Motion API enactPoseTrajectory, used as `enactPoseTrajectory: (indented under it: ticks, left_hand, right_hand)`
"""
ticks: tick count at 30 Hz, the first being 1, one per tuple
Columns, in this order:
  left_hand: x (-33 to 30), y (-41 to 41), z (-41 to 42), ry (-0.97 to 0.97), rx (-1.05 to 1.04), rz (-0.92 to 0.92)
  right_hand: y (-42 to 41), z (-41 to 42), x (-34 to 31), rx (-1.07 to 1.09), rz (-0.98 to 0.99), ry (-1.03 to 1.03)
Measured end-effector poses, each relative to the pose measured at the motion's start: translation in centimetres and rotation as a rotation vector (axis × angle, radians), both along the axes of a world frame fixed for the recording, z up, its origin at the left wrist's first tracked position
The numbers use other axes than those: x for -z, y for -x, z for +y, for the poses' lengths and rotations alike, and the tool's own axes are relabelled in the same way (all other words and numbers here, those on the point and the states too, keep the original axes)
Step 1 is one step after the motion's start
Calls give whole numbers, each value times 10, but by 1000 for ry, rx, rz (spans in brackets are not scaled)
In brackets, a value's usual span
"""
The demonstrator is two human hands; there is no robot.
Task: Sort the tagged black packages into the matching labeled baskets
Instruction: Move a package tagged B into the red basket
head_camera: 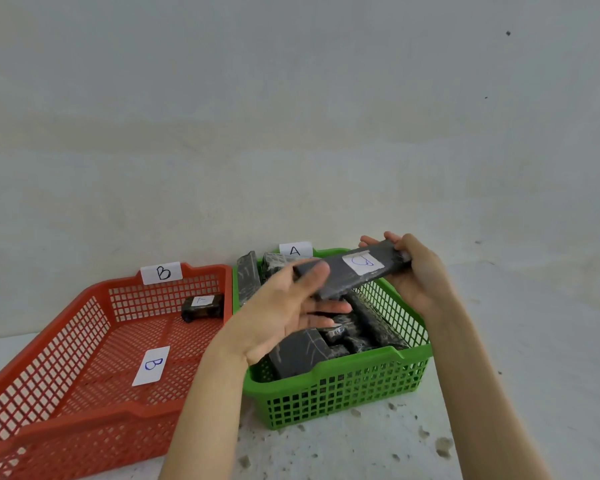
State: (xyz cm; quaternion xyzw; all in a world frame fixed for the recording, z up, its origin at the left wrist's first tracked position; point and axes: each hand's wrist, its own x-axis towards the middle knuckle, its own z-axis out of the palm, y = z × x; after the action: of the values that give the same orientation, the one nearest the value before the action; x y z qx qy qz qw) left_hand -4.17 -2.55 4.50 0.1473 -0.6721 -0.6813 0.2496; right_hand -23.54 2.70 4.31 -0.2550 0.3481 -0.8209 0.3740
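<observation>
The red basket (66, 358) takes up the left side of the pale, speckled floor (361, 452), low and wide, with a white "B" label (161, 273) clipped to its far rim and a second "B" card (151, 365) lying flat on its mesh bottom. Just beside it on the right, touching or nearly so, stands the smaller, deeper green basket (343, 389), its far rim tagged "A" (295, 251) and its inside crowded with black wrapped packages (298, 355) leaning every which way.

Above the green basket both hands hold one long black package (347, 275) tilted, its right end higher — a white tag (362, 263) faces up, the blue letter on it too blurred for me to read. The right hand (416, 271) curls round the raised end; the left hand (291, 310) is under the lower end, thumb over the top, fingers fairly straight beneath.

One small black package (201, 308) with a white tag sits alone in the red basket's far right corner.
</observation>
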Motion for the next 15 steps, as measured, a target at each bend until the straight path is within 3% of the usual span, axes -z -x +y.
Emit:
enactPoseTrajectory:
  ticks: [4,7,10,15]
  left_hand:
    - [-1,-1,-10,-303,-251,216]
    - [3,-11,-29,-439,-456,379]
    - [15,-35,-54,-462,-648,332]
    - [31,-73,-104,-500,-933,214]
  right_hand:
    - [-14,-6,-2,-126,-201,60]
    - [-24,-11,4,-248,-381,-41]
    - [-36,-20,10,-280,-352,-131]
    - [-67,-35,19,-373,-141,-262]
